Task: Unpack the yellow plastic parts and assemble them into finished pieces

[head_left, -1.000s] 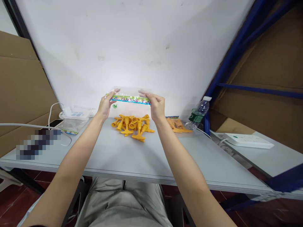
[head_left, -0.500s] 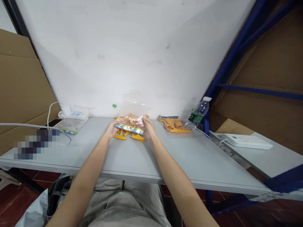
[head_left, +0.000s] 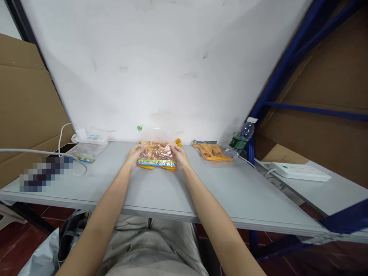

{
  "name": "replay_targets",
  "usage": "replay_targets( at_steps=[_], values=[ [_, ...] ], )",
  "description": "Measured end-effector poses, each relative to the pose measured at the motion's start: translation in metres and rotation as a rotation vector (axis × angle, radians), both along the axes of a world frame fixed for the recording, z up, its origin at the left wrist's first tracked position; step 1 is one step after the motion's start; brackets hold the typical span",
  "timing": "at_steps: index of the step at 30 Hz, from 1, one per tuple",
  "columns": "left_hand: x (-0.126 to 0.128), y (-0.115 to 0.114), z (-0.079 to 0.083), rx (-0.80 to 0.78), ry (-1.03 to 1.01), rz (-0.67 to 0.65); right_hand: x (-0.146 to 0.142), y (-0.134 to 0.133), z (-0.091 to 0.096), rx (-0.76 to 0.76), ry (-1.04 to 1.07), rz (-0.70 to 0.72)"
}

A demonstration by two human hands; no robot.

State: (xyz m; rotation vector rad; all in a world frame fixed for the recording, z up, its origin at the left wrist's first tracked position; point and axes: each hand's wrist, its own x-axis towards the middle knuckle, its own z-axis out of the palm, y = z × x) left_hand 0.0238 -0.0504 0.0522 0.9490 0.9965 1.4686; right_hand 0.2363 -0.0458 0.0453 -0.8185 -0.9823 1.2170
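Both my hands hold a clear plastic bag (head_left: 157,150) by its two sides, over the middle of the table. A bright printed strip (head_left: 156,163) runs along the edge of the bag nearest me. My left hand (head_left: 135,156) pinches the left side and my right hand (head_left: 179,155) pinches the right. Beneath the bag lie orange-yellow pieces (head_left: 146,167), mostly covered by it; ends stick out at the front and back. Whether anything is inside the bag I cannot tell. To the right rests another bag with orange-yellow figures (head_left: 212,151) in it.
A clear plastic bottle (head_left: 243,135) leans at the back right. Further right sits a white power strip (head_left: 300,171). At the back left are a flat clear bag (head_left: 91,150), a phone (head_left: 63,149) and white cables (head_left: 61,138). A white wall (head_left: 172,69) rises behind the table.
The bag has tipped flatter and come down over the orange-yellow pieces, covering more of them. Its printed strip has moved a little toward me. Both hands keep their hold.
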Motion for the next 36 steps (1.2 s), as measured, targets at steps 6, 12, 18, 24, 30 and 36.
replay_targets(
  at_steps=[6,12,18,24,30,36],
  values=[
    [0.001,-0.007,0.011,0.043,-0.034,0.033,-0.002,0.000,0.000,0.001,0.006,0.048],
    [0.002,-0.010,0.014,0.043,0.003,-0.050,0.000,0.001,0.002,0.019,0.077,-0.034],
    [0.005,-0.014,0.012,-0.004,-0.019,-0.170,0.004,0.004,0.004,-0.036,0.122,-0.159],
    [0.007,-0.012,0.008,0.005,0.002,-0.138,0.000,-0.001,0.007,-0.003,0.084,-0.070],
    [0.012,-0.013,0.004,0.140,0.187,0.074,-0.002,-0.003,0.007,0.005,0.016,-0.123],
    [0.014,-0.017,0.009,0.158,0.149,0.075,-0.002,-0.007,0.007,0.011,-0.028,-0.103]
  ],
)
